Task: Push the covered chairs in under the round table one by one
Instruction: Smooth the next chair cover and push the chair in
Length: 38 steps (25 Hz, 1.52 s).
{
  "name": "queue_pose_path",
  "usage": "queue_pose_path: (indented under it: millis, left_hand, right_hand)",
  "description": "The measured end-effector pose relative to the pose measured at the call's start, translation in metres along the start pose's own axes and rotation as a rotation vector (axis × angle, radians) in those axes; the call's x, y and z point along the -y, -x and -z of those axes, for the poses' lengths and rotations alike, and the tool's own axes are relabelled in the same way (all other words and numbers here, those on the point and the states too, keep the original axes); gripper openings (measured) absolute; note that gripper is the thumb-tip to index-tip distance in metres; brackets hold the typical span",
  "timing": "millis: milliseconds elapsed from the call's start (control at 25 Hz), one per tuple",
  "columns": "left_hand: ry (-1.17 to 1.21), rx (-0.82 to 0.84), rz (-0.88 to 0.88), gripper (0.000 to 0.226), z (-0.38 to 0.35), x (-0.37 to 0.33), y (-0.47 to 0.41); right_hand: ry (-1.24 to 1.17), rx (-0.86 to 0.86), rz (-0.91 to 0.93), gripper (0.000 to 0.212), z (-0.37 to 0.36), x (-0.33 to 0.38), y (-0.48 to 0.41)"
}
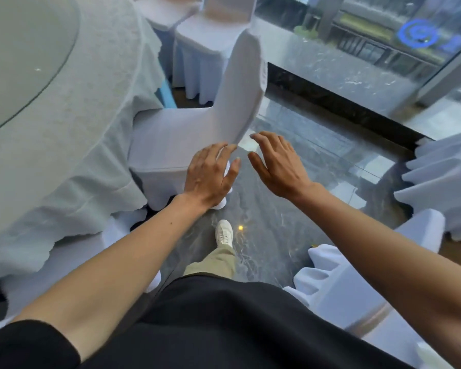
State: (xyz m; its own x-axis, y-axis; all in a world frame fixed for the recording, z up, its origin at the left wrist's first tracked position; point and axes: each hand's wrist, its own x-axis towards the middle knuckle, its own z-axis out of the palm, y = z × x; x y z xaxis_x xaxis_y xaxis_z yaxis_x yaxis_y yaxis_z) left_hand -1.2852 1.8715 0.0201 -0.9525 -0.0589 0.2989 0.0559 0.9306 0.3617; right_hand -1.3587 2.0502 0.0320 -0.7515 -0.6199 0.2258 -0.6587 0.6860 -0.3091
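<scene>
A white-covered chair stands beside the round table, its seat partly under the hanging pale tablecloth and its backrest pointing toward me. My left hand is spread with relaxed fingers, its fingertips at the near edge of the backrest. My right hand hovers open just right of that edge, apart from the cover. Neither hand holds anything. Another covered chair stands farther along the table at the top.
A glass turntable lies on the table. More white-covered chairs crowd the right side and lower right. A dark glossy marble floor runs between them, with my foot on it. A glass wall is beyond.
</scene>
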Motion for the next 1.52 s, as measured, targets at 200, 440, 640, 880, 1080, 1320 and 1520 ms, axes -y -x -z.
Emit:
queue_pose_path:
  millis: [200,440,640,880,1080,1320,1520]
  left_hand:
    - [0.049,0.006,-0.066,0.043,-0.038,0.000,-0.089]
    - [0.126,0.031,-0.075,0.044,-0.062,0.025,-0.212]
    - [0.160,0.058,-0.036,0.053,-0.081,0.036,-0.255]
    - [0.129,0.066,0.071,0.049,-0.107,0.044,-0.306]
    - [0.051,0.038,0.177,0.048,-0.136,0.031,-0.350]
    - [-0.029,-0.021,0.522,0.050,-0.167,-0.023,-0.405]
    - [0.005,-0.082,0.816,0.045,-0.183,-0.046,-0.424]
  right_hand:
    - [0.066,0.013,-0.077,0.048,0.007,-0.063,-0.052]
    - [0.111,0.033,-0.079,0.046,0.014,-0.119,-0.159]
    - [0.100,0.074,-0.032,0.049,0.007,-0.154,-0.201]
    - [0.064,0.138,0.046,0.051,0.000,-0.209,-0.256]
    - [-0.017,0.222,0.210,0.050,-0.008,-0.270,-0.307]
    - [-0.115,0.269,0.531,0.047,0.000,-0.352,-0.382]
    - [-0.195,0.351,0.744,0.048,-0.014,-0.369,-0.431]
